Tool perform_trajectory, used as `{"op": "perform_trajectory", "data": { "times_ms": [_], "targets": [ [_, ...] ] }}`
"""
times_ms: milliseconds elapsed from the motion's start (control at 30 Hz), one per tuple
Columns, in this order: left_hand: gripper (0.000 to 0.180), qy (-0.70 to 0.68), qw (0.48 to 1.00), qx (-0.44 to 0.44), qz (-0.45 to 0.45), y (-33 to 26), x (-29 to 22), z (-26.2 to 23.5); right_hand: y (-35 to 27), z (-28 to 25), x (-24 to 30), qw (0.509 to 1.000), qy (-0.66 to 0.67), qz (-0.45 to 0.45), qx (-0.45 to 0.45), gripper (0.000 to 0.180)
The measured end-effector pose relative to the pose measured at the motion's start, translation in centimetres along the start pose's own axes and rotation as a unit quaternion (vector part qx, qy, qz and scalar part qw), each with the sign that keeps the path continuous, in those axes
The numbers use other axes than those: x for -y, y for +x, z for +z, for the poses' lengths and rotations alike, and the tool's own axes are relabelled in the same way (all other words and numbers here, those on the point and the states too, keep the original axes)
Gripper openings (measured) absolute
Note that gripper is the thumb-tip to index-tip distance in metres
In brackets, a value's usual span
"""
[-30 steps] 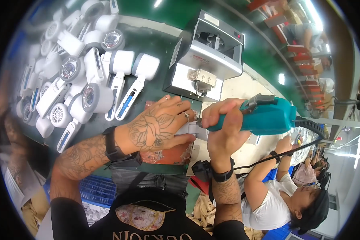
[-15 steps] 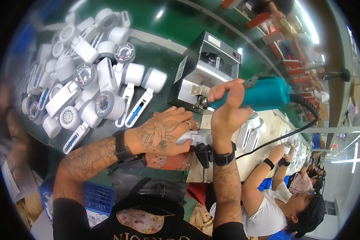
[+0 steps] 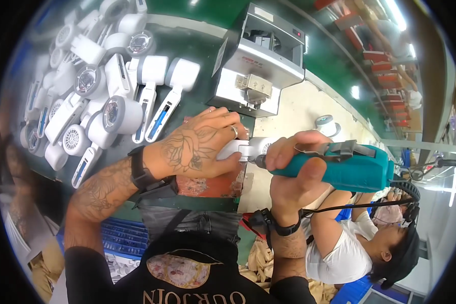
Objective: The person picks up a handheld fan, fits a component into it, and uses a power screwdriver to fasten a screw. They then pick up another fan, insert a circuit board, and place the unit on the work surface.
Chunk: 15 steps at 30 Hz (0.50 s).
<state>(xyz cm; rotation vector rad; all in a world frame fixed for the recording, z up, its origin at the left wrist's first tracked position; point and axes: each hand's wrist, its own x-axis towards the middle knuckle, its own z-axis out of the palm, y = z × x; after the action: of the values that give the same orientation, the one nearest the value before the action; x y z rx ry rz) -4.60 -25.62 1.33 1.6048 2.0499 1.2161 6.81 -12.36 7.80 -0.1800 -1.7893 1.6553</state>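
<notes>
Handheld fan part [image 3: 243, 148], white, sits clamped in the left hand [image 3: 197, 149] at the near edge of the green bench [image 3: 187, 55], just in front of the grey metal machine [image 3: 261, 55]. The left hand's fingers are wrapped tight around the part, leaving only its end showing. The right hand [image 3: 294, 172] is closed firmly round the teal electric screwdriver [image 3: 339, 164], whose tip meets the exposed end of the part; the contact point itself is too small to read. Judgement: fastening of this piece is in hand, not finished, since the driver is engaged on it. A large heap of white fans [image 3: 96, 101] lies on the bench to the left; whether those are finished or waiting cannot be told. Room: the heap crowds the left of the bench and the machine stands close behind the hands, so open space is mainly toward the body and to the right, over the pale surface [image 3: 299, 111]. The driver's black cord [image 3: 370, 205] trails below the right wrist, near a seated person in a white shirt [image 3: 339, 253], which limits swing on that side.
</notes>
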Motion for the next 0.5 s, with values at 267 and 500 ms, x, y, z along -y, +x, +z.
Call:
{"op": "perform_trajectory", "data": {
  "times_ms": [267,500],
  "targets": [
    [0.03,0.007,1.0,0.001,0.007,-0.3,0.1,0.2,-0.6,0.1,-1.6,0.999,0.048,0.012,0.0,0.053],
    [0.032,0.015,1.0,0.015,0.018,0.6,-0.3,0.0,-0.3,-0.7,-2.3,0.995,0.087,0.001,0.047,0.04]
  ]
}}
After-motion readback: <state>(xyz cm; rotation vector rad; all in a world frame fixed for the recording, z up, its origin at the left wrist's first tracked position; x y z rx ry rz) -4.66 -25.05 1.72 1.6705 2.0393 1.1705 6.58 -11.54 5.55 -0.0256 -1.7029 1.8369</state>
